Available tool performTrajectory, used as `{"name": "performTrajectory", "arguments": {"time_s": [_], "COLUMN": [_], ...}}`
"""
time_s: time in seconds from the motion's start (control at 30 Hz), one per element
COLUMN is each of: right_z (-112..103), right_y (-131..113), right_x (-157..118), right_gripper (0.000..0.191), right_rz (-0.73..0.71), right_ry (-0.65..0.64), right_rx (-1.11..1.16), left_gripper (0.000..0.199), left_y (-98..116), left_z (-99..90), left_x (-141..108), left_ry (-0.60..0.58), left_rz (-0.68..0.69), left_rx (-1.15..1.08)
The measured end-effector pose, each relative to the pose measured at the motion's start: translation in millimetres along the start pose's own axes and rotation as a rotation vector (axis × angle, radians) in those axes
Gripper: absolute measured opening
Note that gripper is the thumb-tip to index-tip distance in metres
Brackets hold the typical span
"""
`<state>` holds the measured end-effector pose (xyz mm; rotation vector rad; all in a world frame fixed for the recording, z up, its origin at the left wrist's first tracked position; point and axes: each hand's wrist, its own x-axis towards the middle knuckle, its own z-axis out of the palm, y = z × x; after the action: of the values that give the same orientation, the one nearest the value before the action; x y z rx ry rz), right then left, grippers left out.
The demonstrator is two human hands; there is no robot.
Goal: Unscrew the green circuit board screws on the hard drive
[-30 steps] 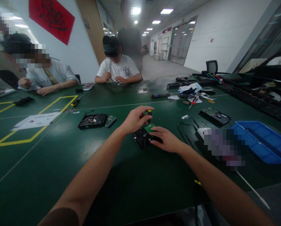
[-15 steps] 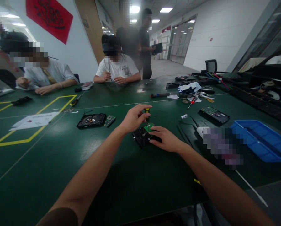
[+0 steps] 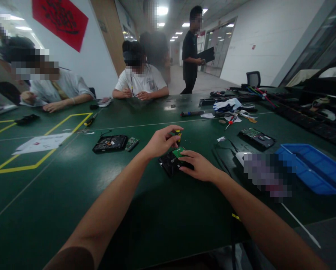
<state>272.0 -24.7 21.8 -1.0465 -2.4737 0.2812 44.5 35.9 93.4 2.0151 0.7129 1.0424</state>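
Observation:
Upright over a black hard drive [image 3: 168, 164] stands a small yellow-and-black screwdriver [image 3: 178, 134], its handle pinched by the fingers of my left hand [image 3: 161, 141]. Its shaft points down at the green circuit board [image 3: 178, 151] on the drive; the exact contact of the tip is too small to tell. My right hand [image 3: 198, 165] grips the drive's right side, fingers over the board's edge and thumb lower down. That side of the drive is partly hidden under the hand.
Left of the drive lie another black drive [image 3: 110, 143] and a loose circuit board [image 3: 132, 144]. To the right are a third drive [image 3: 256, 138], a cable, and a blue tray [image 3: 314, 168]. A red screwdriver [image 3: 231, 120] lies farther back. Co-workers sit across the table.
My hands, the screwdriver and the hard drive stay nearly in place. In the background a standing person carrying a dark flat object has moved to the right.

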Motion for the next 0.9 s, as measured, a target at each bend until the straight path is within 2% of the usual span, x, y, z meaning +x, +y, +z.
{"name": "performTrajectory", "arguments": {"time_s": [0.23,0.47,0.9], "right_z": [-1.1,-1.4,-3.5], "right_y": [-0.9,-1.8,-2.2], "right_x": [0.3,0.2,0.4], "right_gripper": [0.041,0.041,0.042], "right_rz": [0.009,0.027,0.012], "right_ry": [0.006,0.004,0.003], "right_rx": [0.025,0.026,0.027], "left_gripper": [0.034,0.036,0.028], "left_y": [-4.7,-6.7,-7.4], "left_z": [4.9,6.8,5.0], "left_x": [1.4,2.0,3.0], "left_ry": [0.104,0.089,0.100], "left_rz": [0.017,-0.037,-0.076], "left_rx": [0.080,-0.039,-0.046]}}
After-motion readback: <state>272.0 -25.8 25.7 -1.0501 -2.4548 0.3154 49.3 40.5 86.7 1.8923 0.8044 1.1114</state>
